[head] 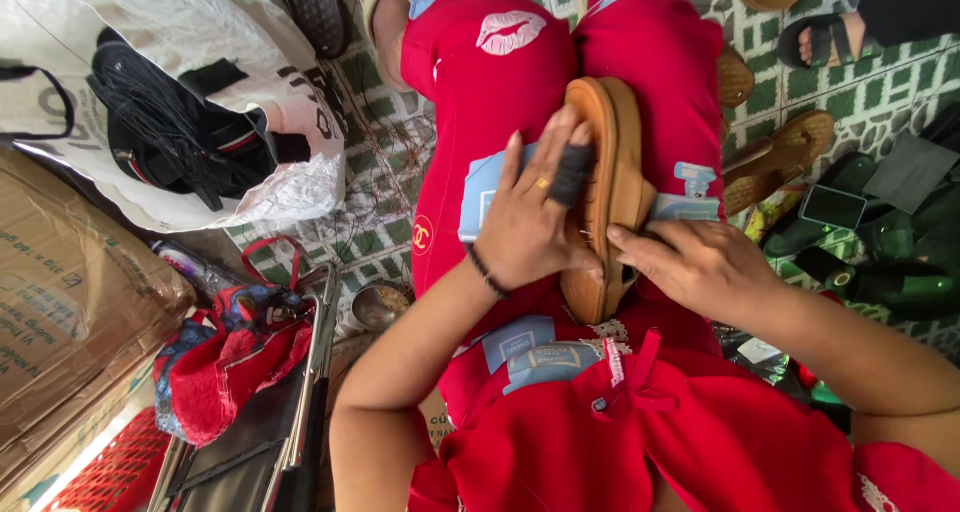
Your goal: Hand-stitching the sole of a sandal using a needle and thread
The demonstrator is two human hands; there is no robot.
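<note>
A tan leather sandal [612,172] stands on edge across my lap, between my knees in red trousers. My left hand [530,217] grips its side, fingers spread over the sole; one finger wears a black sleeve and another a ring. A dark bracelet circles that wrist. My right hand [695,262] holds the sandal's near end from the right, thumb pressed on its edge next to a row of stitching.
More tan sandals [790,152] lie on the green patterned tile floor at right, near dark green pieces [900,262]. Another person's foot in a black sandal [830,37] is top right. A white sack with a black bag [180,122], cardboard boxes [70,302] and red cloth [230,367] are left.
</note>
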